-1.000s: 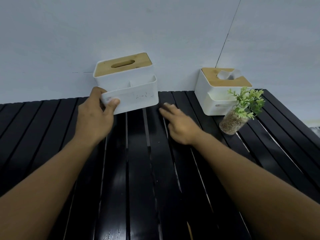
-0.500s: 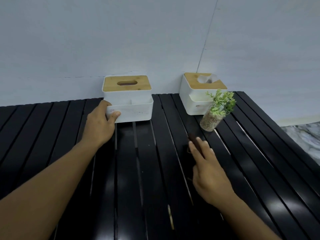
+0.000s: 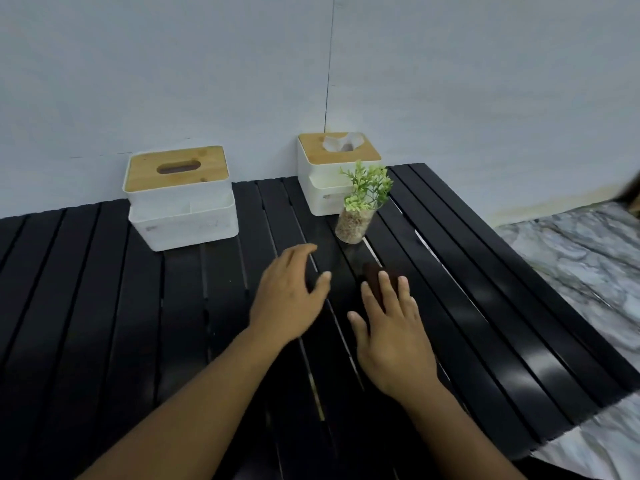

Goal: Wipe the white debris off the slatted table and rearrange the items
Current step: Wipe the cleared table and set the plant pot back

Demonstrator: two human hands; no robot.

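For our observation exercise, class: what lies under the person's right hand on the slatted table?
A dark brown object lies under the right hand, its straight fingers on it, on the black slatted table. Only its far end shows; the hand covers the rest.

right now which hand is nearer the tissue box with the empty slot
Left. The left hand is in front and to the right of that tissue box; the right hand lies farther right, over a dark pad.
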